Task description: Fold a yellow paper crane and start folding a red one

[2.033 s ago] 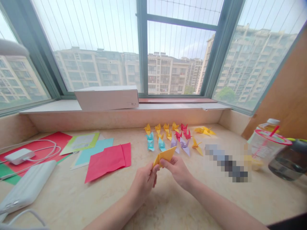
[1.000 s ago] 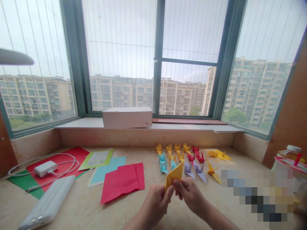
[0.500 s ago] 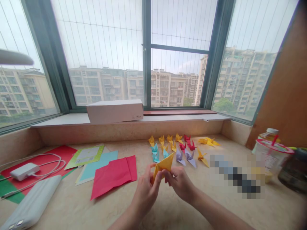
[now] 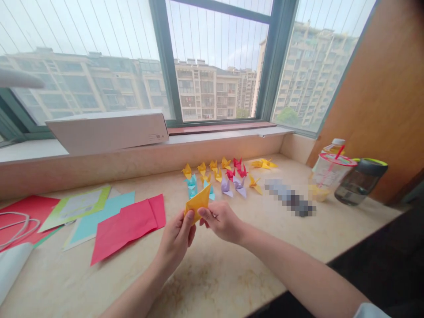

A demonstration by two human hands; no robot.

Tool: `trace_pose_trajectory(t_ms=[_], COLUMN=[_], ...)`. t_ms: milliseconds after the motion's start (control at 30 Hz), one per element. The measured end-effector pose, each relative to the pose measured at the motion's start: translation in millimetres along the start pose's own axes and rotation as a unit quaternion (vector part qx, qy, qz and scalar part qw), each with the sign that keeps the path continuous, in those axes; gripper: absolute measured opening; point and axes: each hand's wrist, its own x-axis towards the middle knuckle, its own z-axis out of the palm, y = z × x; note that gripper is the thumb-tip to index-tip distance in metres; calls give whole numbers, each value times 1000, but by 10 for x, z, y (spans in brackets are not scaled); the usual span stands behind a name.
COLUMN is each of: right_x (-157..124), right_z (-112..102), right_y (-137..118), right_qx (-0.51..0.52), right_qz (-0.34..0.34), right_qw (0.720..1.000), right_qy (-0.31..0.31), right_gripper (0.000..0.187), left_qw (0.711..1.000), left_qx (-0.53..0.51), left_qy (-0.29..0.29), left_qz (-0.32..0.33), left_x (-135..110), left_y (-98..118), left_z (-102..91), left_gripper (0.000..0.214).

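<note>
A folded piece of yellow origami paper [image 4: 198, 202] is held up above the stone counter, its pointed end tilted up and to the right. My left hand [image 4: 179, 232] pinches its lower left part, thumb in front. My right hand [image 4: 223, 221] grips its lower right edge between thumb and curled fingers. Just behind it stand several folded paper cranes: yellow ones such as this crane [image 4: 255, 184], light blue ones like this crane [image 4: 191, 187], red ones [image 4: 237, 163] and purple ones [image 4: 240, 187]. The folded paper hides part of the light blue cranes.
Red paper sheets [image 4: 127, 227], a light blue sheet [image 4: 99, 216] and a green-edged packet [image 4: 77, 206] lie to the left, near a white cable [image 4: 20, 225]. A lidded plastic cup [image 4: 333, 174] and a dark bottle [image 4: 361, 181] stand right. A white box [image 4: 109, 132] rests on the sill.
The view has swung to the right and downward, bringing the counter's front edge into sight. Both hands still hold the yellow paper, which now shows a broader face.
</note>
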Motion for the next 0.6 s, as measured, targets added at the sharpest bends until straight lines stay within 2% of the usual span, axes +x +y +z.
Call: trace_pose_trajectory(t_ms=[200, 433, 600], right_x=[-4, -1, -3], right_z=[-11, -29, -22], right_y=[-47, -85, -106], right_qx=[98, 76, 125], right_qz=[38, 60, 78], right_qw=[994, 995, 989], right_qy=[-18, -21, -22], right_gripper=[66, 65, 62], left_qw=[999, 998, 999], left_qx=[34, 58, 38], left_qy=[-33, -4, -23], left_qz=[-9, -21, -18], left_x=[-20, -29, -21], left_y=[1, 17, 42], left_z=[-17, -40, -42], left_gripper=[55, 58, 59])
